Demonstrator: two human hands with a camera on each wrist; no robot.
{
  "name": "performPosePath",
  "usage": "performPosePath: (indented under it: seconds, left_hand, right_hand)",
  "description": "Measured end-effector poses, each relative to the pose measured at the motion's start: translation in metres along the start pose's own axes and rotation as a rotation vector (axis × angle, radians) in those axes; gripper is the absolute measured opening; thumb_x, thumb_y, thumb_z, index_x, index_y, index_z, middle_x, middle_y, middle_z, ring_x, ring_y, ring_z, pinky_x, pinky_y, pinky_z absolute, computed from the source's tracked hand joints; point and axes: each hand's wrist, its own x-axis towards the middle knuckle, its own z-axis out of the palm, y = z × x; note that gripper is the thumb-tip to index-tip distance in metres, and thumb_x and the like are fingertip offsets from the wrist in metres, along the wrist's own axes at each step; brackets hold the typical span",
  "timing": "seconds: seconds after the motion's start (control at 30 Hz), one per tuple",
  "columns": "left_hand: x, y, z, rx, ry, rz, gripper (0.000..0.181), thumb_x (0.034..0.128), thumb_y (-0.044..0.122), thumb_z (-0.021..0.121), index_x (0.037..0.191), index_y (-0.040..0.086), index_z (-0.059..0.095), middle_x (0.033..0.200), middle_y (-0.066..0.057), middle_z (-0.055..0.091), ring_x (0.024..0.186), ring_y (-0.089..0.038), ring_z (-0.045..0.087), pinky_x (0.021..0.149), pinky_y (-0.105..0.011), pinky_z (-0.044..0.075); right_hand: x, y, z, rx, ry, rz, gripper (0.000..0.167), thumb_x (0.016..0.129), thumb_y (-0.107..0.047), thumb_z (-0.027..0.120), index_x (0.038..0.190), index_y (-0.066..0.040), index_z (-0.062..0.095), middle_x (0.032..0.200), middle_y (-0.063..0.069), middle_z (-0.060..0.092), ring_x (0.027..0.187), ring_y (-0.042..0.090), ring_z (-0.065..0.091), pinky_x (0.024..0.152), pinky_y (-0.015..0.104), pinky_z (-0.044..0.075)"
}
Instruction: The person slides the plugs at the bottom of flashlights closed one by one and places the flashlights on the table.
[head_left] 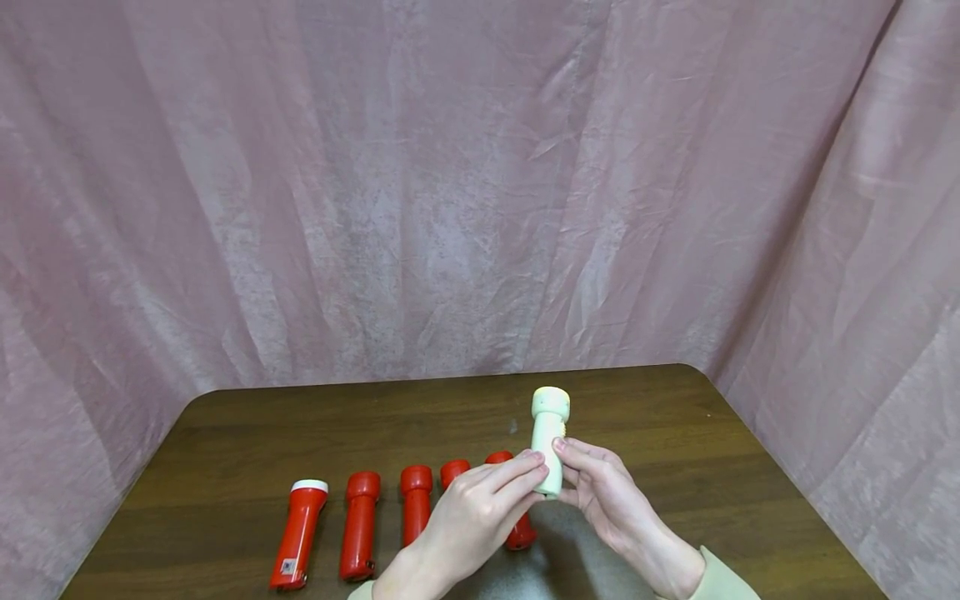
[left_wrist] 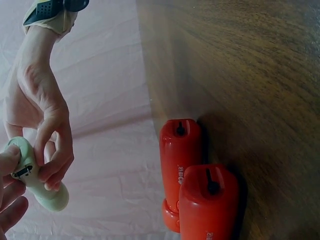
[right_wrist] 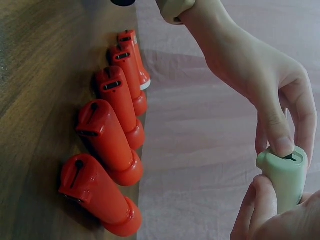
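A pale green flashlight (head_left: 549, 442) is held above the table between both hands, its wider head pointing up and away. My left hand (head_left: 476, 508) grips its lower body from the left. In the right wrist view, that hand's thumb (right_wrist: 283, 145) presses on the tail end, beside a dark slot. From the other side my right hand (head_left: 611, 492) pinches the flashlight's body, its thumb along the barrel. A dark slot on the green tail also shows in the left wrist view. Partly behind the left hand lies a red flashlight (head_left: 519, 533).
Several red flashlights lie in a row to the left on the brown wooden table (head_left: 637, 408). The leftmost flashlight (head_left: 298, 533) has a white head rim; another red flashlight (head_left: 360, 525) lies beside it. Pink curtains (head_left: 450, 208) hang behind the table and at its right.
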Motion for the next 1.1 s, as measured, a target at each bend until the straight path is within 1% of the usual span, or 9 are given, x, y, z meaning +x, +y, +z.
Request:
performPosePath:
  seconds: [0.1, 0.27, 0.47, 0.7, 0.87, 1.1]
  left_hand:
    - [0.0, -0.0002, 0.0004, 0.001, 0.006, 0.001, 0.028, 0.0919, 0.022, 0.082, 0.116, 0.008, 0.079, 0.117, -0.002, 0.081, 0.106, -0.013, 0.079, 0.088, -0.021, 0.062]
    - [0.0001, -0.0001, 0.0005, 0.002, 0.02, 0.002, 0.03, 0.0891, 0.024, 0.085, 0.114, 0.009, 0.08, 0.114, -0.001, 0.081, 0.104, -0.012, 0.079, 0.088, -0.021, 0.063]
    - [-0.0004, -0.0005, 0.0011, 0.011, 0.032, 0.004, 0.027, 0.0904, 0.025, 0.083, 0.112, 0.009, 0.08, 0.112, -0.001, 0.082, 0.102, -0.011, 0.079, 0.086, -0.022, 0.063]
    - [-0.0012, -0.0005, 0.0008, -0.001, 0.015, 0.0, 0.034, 0.0822, 0.023, 0.09, 0.112, 0.009, 0.08, 0.113, -0.001, 0.081, 0.103, -0.011, 0.079, 0.087, -0.02, 0.062]
    - [-0.0028, 0.0004, 0.0012, 0.0, 0.003, 0.005, 0.036, 0.0817, 0.024, 0.09, 0.113, 0.01, 0.08, 0.114, -0.001, 0.08, 0.1, -0.01, 0.079, 0.086, -0.019, 0.062]
    - [-0.0062, 0.0013, 0.0, -0.004, -0.036, 0.0, 0.044, 0.0761, 0.027, 0.094, 0.115, 0.014, 0.079, 0.119, 0.001, 0.079, 0.096, -0.008, 0.078, 0.084, -0.016, 0.061]
  right_hand:
    - [0.0002, 0.0002, 0.0002, 0.003, -0.01, -0.002, 0.026, 0.112, -0.016, 0.046, 0.113, -0.015, 0.071, 0.108, -0.007, 0.079, 0.105, 0.003, 0.075, 0.091, 0.024, 0.063]
    - [0.0002, 0.0016, 0.001, 0.02, -0.018, -0.004, 0.026, 0.112, -0.015, 0.046, 0.113, -0.015, 0.072, 0.11, -0.006, 0.08, 0.106, 0.004, 0.075, 0.09, 0.023, 0.063]
    - [0.0004, 0.0029, 0.0016, 0.03, -0.025, -0.007, 0.026, 0.112, -0.015, 0.046, 0.114, -0.014, 0.072, 0.111, -0.004, 0.081, 0.108, 0.005, 0.076, 0.091, 0.023, 0.063]
    - [0.0003, 0.004, 0.0, 0.021, -0.016, 0.004, 0.027, 0.112, -0.015, 0.046, 0.113, -0.016, 0.073, 0.109, -0.007, 0.081, 0.106, 0.003, 0.075, 0.09, 0.023, 0.063]
    - [-0.0016, 0.005, -0.0023, 0.003, 0.005, 0.022, 0.024, 0.112, -0.016, 0.048, 0.113, -0.016, 0.072, 0.108, -0.008, 0.08, 0.106, 0.003, 0.074, 0.092, 0.025, 0.063]
    - [-0.0034, 0.0073, -0.0067, -0.022, -0.02, 0.005, 0.024, 0.112, -0.016, 0.046, 0.115, -0.016, 0.07, 0.107, -0.009, 0.078, 0.103, 0.003, 0.074, 0.091, 0.027, 0.063]
